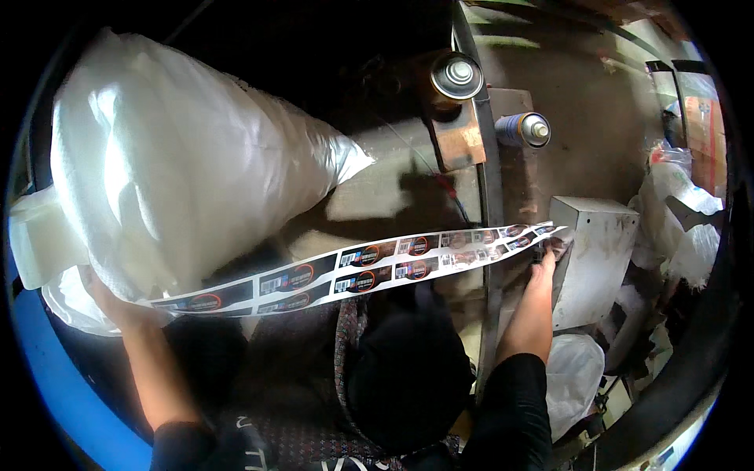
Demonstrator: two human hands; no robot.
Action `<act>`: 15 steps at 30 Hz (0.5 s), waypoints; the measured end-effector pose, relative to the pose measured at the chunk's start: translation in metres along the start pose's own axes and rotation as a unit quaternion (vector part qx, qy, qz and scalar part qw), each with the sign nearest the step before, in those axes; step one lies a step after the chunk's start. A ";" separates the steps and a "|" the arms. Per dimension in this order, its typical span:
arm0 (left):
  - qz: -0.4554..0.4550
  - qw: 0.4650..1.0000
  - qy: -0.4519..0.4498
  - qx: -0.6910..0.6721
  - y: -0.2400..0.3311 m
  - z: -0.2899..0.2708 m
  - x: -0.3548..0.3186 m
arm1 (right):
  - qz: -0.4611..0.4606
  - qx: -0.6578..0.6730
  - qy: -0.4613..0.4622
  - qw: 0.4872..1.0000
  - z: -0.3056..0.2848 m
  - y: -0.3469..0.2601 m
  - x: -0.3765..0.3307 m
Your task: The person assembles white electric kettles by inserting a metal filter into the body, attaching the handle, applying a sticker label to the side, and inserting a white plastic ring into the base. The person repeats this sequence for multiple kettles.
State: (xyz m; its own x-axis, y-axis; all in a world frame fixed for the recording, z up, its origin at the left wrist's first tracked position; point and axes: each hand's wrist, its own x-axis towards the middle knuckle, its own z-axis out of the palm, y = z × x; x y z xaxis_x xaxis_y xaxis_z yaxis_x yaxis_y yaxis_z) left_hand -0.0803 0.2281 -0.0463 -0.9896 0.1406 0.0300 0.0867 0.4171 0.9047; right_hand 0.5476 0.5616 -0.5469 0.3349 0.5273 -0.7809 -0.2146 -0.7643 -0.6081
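We hold a label strip (357, 271) stretched across the middle, left hand (118, 306) under the white sack (181, 157), right hand (550, 255) by the grey box (593, 259). Fingers of both pinch the ends. Thin, floppy, light; likely tears, so grip the ends.

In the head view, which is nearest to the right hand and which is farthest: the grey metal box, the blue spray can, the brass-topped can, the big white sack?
From the right hand, which holds one end of the label strip:
1. Grey metal box, touching it, just to its right.
2. Blue spray can, above it, lying on its side.
3. Brass-topped can, higher and slightly left.
4. Big white sack, far left, by the left hand.
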 end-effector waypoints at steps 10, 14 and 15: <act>0.002 0.999 0.047 0.004 -0.007 -0.007 0.004 | 0.140 -0.028 -0.007 0.990 -0.016 -0.007 -0.006; 0.007 0.998 0.055 0.001 -0.007 -0.002 0.004 | 0.122 0.001 -0.001 0.992 -0.032 -0.005 -0.002; 0.024 0.998 0.058 0.003 -0.006 -0.002 0.005 | 0.114 0.011 0.006 0.993 -0.032 -0.003 -0.007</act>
State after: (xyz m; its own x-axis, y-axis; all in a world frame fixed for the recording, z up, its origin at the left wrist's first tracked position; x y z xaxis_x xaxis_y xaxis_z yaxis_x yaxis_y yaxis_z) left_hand -0.0856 0.2248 -0.0511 -0.9908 0.0569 0.1227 0.1352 0.4184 0.8982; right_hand 0.5757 0.5481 -0.5348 0.2855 0.3362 -0.8975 -0.3061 -0.8554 -0.4178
